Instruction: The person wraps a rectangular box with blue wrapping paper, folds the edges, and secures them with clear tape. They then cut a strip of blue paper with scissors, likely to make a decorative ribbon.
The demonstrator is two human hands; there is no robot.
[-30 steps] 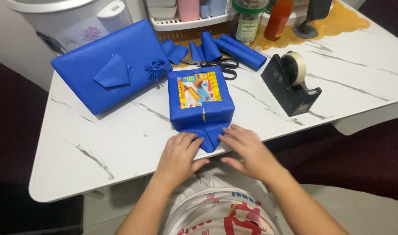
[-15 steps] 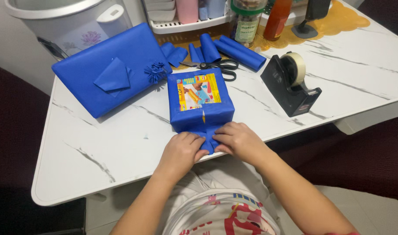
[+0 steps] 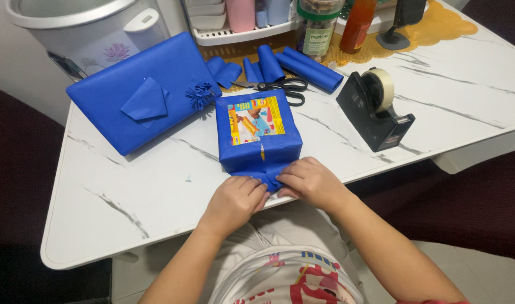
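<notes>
White marble-patterned table top (image 3: 156,186) is seen from above, with a small box half wrapped in blue paper (image 3: 257,135) set near its front edge, a colourful printed panel left bare on top. The folding of the near end flap is judged to be the step in hand: the blue paper flap (image 3: 270,174) is pinched down between both hands, the left hand (image 3: 235,200) curled with fingers bent onto it, the right hand (image 3: 309,181) closed over it from the other side. Tape would be called for next, it is judged; a black tape dispenser with a pale roll (image 3: 376,110) stands to the right, well apart. Black-handled scissors (image 3: 280,87) and 3 or so blue paper rolls (image 3: 302,67) lie behind, beside a large flat parcel wrapped in blue with a bow (image 3: 139,90). How the fold lies beneath the fingers is hidden, and the far end of the box cannot be made out.
</notes>
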